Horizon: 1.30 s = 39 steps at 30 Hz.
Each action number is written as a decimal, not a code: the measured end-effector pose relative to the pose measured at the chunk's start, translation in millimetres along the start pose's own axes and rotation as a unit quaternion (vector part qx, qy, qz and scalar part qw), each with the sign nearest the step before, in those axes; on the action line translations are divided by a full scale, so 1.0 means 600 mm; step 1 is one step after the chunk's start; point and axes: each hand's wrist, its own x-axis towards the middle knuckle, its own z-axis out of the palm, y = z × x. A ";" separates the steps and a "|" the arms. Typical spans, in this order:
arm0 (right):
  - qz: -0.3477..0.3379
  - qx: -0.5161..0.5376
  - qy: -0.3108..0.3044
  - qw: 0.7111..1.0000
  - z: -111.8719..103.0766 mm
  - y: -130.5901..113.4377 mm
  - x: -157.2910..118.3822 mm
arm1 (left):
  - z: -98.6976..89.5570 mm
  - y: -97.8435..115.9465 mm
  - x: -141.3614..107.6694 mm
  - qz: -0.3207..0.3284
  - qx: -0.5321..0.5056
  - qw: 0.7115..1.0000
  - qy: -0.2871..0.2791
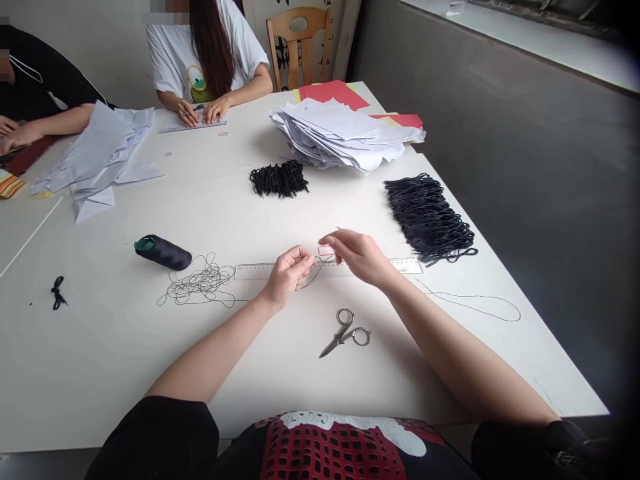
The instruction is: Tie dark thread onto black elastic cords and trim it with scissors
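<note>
Over the clear ruler [260, 269], my left hand [289, 272] pinches a thin black thread [316, 275] between thumb and fingertips. My right hand [359, 255] is just to its right, its fingers bent together around part of the same thread; the exact grip is partly hidden. A loop of thread [493, 308] trails on the table past my right forearm. To the left lies a black spool [164, 252] on its side, beside a loose tangle of thread [200, 285]. Metal scissors [345, 335] rest below my hands with their blades together.
Bundles of black looped cords lie at the middle [280, 179] and right [430, 217]. Behind them is a paper stack [345, 133]. A small black knotted cord [59, 293] sits at left. Across the white table [260, 393], a co-worker's hands [203, 113] rest near another ruler.
</note>
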 end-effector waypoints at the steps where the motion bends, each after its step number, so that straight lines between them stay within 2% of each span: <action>1: 0.028 0.058 -0.058 0.996 0.004 -0.005 -0.004 | -0.001 0.000 0.000 0.004 0.002 1.000 -0.001; 3: 0.055 0.140 -0.129 0.980 0.010 -0.009 -0.009 | 0.000 -0.001 0.000 0.011 0.005 1.000 -0.002; 5: 0.047 0.151 -0.118 0.980 0.010 -0.008 -0.012 | 0.002 -0.004 0.000 0.011 0.008 1.000 -0.003; 9: 0.003 0.064 -0.005 0.998 -0.006 -0.010 -0.011 | 0.004 -0.002 0.002 0.005 0.015 1.000 -0.015; 11: -0.025 0.032 0.066 0.997 -0.025 -0.014 -0.010 | -0.004 0.013 0.002 0.033 0.034 0.999 -0.015; 13: -0.051 0.012 0.135 0.990 -0.048 -0.018 -0.008 | -0.022 0.041 -0.001 0.073 0.095 0.992 -0.036; 15: -0.083 -0.010 0.190 0.978 -0.072 -0.022 -0.006 | -0.047 0.076 -0.008 0.079 0.217 0.968 -0.102; 17: -0.121 -0.058 0.212 0.968 -0.090 -0.028 -0.007 | -0.069 0.107 -0.017 0.037 0.370 0.910 -0.184; 18: -0.143 -0.089 0.204 0.964 -0.095 -0.032 -0.007 | -0.076 0.118 -0.022 0.032 0.424 0.886 -0.187; 20: -0.192 -0.150 0.147 0.959 -0.096 -0.044 -0.008 | -0.075 0.130 -0.029 0.063 0.482 0.866 -0.118; 22: -0.240 -0.185 0.064 0.951 -0.085 -0.057 -0.009 | -0.059 0.127 -0.031 0.134 0.465 0.875 -0.019; 23: -0.257 -0.192 0.027 0.947 -0.077 -0.062 -0.010 | -0.047 0.122 -0.031 0.166 0.438 0.883 0.009; 25: -0.278 -0.199 -0.024 0.940 -0.060 -0.071 -0.010 | -0.025 0.110 -0.028 0.191 0.385 0.903 0.010; 27: -0.282 -0.206 -0.045 0.936 -0.046 -0.076 -0.011 | -0.011 0.098 -0.022 0.191 0.359 0.914 -0.004; 34: -0.276 -0.199 -0.052 0.939 -0.033 -0.076 -0.018 | -0.016 0.084 -0.009 0.146 0.308 0.940 -0.014; 36: -0.256 -0.202 -0.024 0.945 -0.036 -0.074 -0.017 | -0.021 0.088 -0.010 0.099 0.290 0.952 -0.021; 39: -0.187 -0.222 0.068 0.955 -0.047 -0.063 -0.010 | -0.033 0.094 -0.013 -0.012 0.294 0.955 -0.034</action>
